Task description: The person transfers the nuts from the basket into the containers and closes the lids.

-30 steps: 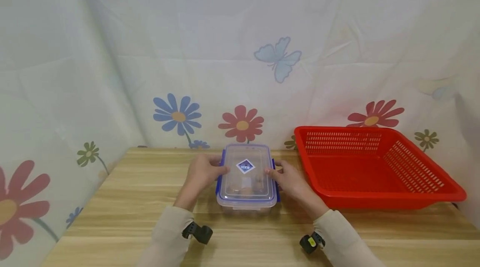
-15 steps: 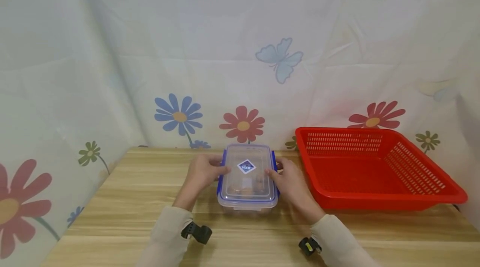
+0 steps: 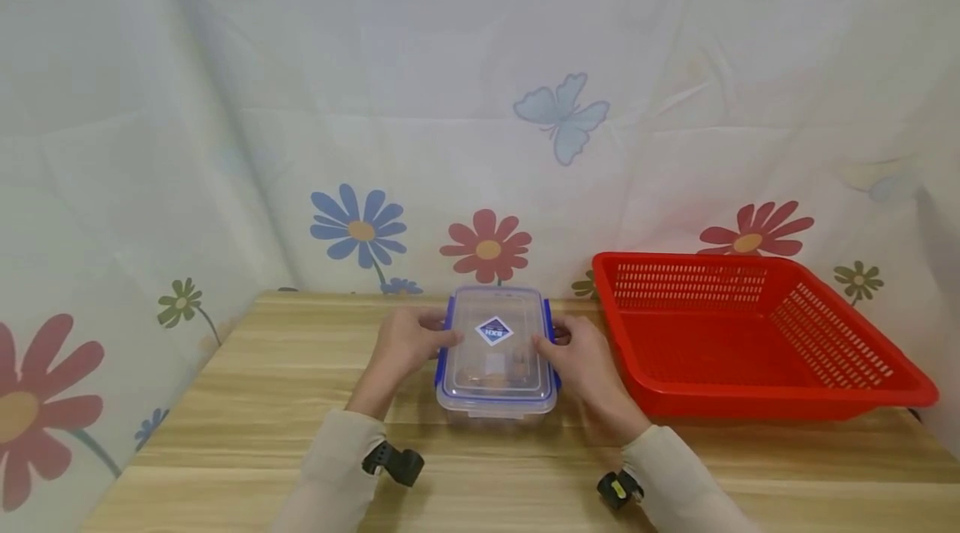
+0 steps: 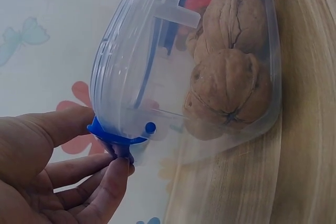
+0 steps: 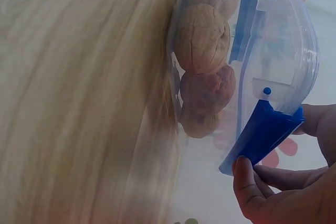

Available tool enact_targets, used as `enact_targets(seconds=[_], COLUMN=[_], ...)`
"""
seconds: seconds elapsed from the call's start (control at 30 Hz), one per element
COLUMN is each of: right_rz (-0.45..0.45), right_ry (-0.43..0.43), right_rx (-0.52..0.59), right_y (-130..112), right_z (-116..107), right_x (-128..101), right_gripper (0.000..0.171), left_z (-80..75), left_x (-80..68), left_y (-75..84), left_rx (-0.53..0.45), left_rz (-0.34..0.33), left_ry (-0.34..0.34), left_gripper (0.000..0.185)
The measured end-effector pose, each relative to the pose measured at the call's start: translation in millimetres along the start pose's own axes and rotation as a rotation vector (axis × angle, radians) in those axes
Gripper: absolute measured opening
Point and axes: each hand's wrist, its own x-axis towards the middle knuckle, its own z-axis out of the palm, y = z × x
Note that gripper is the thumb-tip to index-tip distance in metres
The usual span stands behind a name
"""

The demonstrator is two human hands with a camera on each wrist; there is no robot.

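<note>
The clear lidded box (image 3: pixel 496 352) of walnuts (image 4: pixel 226 85) sits flat mid-table (image 3: pixel 247 383), long axis running 12 to 6 o'clock, left hand (image 3: pixel 402 343) pinching its blue 9 o'clock latch (image 4: pixel 113 136), right hand (image 3: pixel 581 358) pinching the 3 o'clock latch (image 5: pixel 261 136), a red basket (image 3: pixel 847 387) at 3 o'clock.

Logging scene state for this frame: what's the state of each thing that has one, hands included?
Clear container: lid on, standing on the table.
Left blue clip: left hand pinches it.
Right blue clip: swung out from the wall, right hand has its grip on it.
Walnuts: inside the container.
Red basket: holds nothing, untouched.
</note>
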Motion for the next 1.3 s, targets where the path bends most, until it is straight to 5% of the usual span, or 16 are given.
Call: enact_targets(seconds=[1.3], right_rz=[-0.074], right_ry=[0.03], right_rx=[-0.086], right_y=[-1.1], right_z=[-0.1], right_x=[-0.4], right_gripper=[0.042], left_z=[1.5], left_x=[0.7], left_y=[-5.1], left_rx=[-0.009], left_rz=[0.044], left_ry=[0.013], left_gripper=[0.043])
